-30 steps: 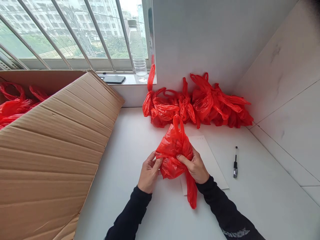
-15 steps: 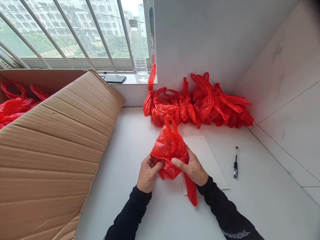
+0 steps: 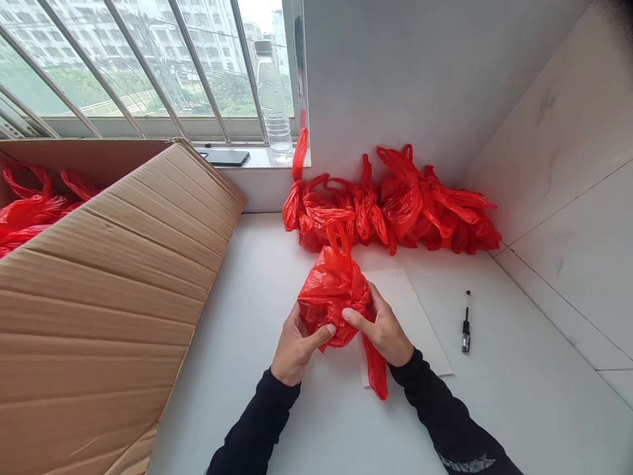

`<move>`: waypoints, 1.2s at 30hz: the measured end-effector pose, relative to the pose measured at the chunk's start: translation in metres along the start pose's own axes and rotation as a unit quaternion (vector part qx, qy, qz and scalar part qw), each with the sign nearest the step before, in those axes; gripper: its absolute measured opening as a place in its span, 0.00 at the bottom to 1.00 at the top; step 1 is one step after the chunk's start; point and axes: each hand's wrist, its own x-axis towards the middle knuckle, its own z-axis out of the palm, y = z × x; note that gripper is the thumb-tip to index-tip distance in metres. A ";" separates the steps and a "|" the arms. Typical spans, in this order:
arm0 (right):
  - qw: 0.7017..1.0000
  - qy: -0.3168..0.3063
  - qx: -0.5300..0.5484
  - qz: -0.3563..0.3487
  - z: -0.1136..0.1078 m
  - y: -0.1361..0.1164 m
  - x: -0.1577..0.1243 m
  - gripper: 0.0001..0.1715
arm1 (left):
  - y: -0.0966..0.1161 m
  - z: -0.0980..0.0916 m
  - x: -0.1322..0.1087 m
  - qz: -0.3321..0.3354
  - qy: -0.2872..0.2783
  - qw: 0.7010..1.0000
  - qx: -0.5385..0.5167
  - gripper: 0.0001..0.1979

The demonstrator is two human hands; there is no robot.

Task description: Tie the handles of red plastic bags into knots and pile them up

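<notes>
Cardboard fills the left side: a big brown box (image 3: pixel 99 297) with long ridged flaps sits on the smooth white table (image 3: pixel 519 409). Inside the box lie some red bags (image 3: pixel 30 211). The flap hides most of them and the picture edge cuts them off, so I cannot count them.

Behind the box is a window (image 3: pixel 123 66) with thin slanted bars.

At the back of the table, against the wall, sits a pile of red bags (image 3: pixel 400 204). They are thin, shiny and crinkly, tied in lumps, with loops and tails sticking up. They bunch so close together that it is hard to tell one from the next.

A flat sheet of white paper (image 3: pixel 425 323) lies on the table. Its left part is hidden under the right hand.

The red bag (image 3: pixel 333 290) is in the middle, near the pile and in front of it. It is squashed into a round, wrinkly ball. One loop stands up on top, and a long strip hangs down by the right wrist. What is inside does not show.

The left hand (image 3: pixel 294 346) and the right hand (image 3: pixel 383 330) both squeeze this bag. Both thumbs press on its front, and the other fingers are mostly hidden behind it. Both sleeves are black.

A clear ribbed bottle (image 3: pixel 274 99) stands on the sill, with a dark flat thing (image 3: pixel 222 156) just beside it.

A small black pen (image 3: pixel 465 326) lies right of the paper, not touching it.
</notes>
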 end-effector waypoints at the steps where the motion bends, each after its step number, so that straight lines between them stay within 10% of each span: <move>1: 1.000 -0.013 -0.001 0.006 0.000 0.000 0.000 0.25 | 0.000 -0.001 0.000 -0.002 0.011 1.000 0.002 0.28; 36: 1.000 0.013 0.002 -0.003 0.001 0.001 0.000 0.09 | 0.006 0.003 -0.002 -0.040 0.049 0.996 -0.068 0.24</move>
